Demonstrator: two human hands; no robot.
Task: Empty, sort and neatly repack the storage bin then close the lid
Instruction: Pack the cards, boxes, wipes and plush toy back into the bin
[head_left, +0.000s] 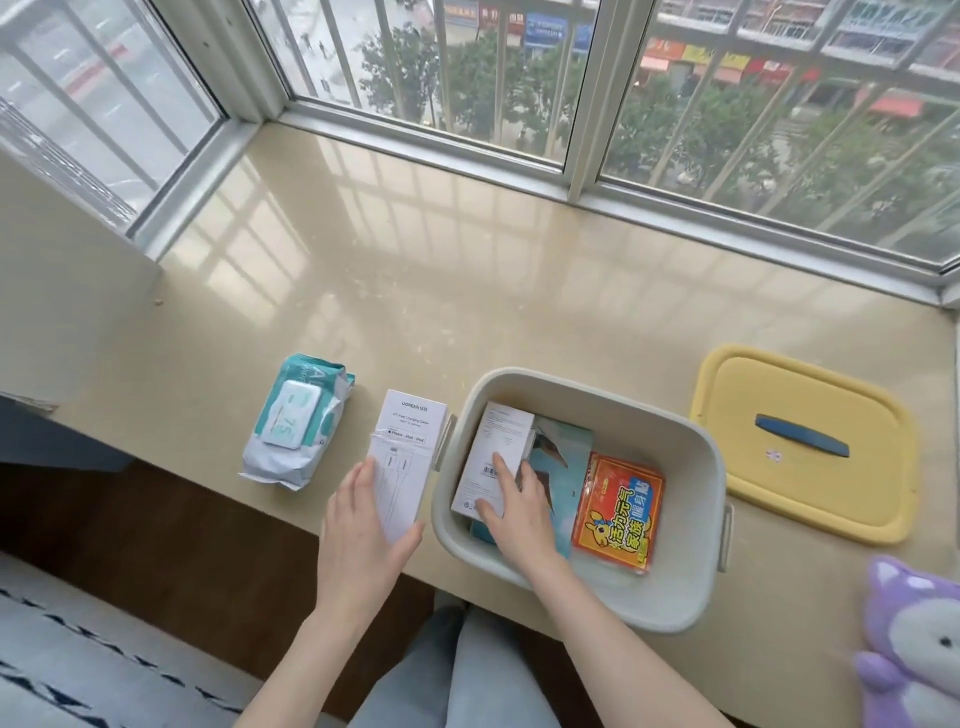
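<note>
A pale grey storage bin (691, 452) stands open on the beige sill. Inside lie a white box (496, 441), a teal booklet with a bird picture (563, 452) under it, and a red-orange packet (621, 512) at the right. My right hand (511, 501) reaches into the bin and grips the white box near its lower end. Left of the bin, a white cable box (408, 452) lies flat on the sill, with my left hand (366, 525) holding its near end. The yellow lid (802, 441) with a blue handle rests to the right of the bin.
A pack of wet wipes (296, 421) lies left of the cable box. A purple plush toy (914, 639) sits at the sill's right front edge. Window frames (582, 156) close the far side; the sill's front edge drops to the wooden floor (156, 519).
</note>
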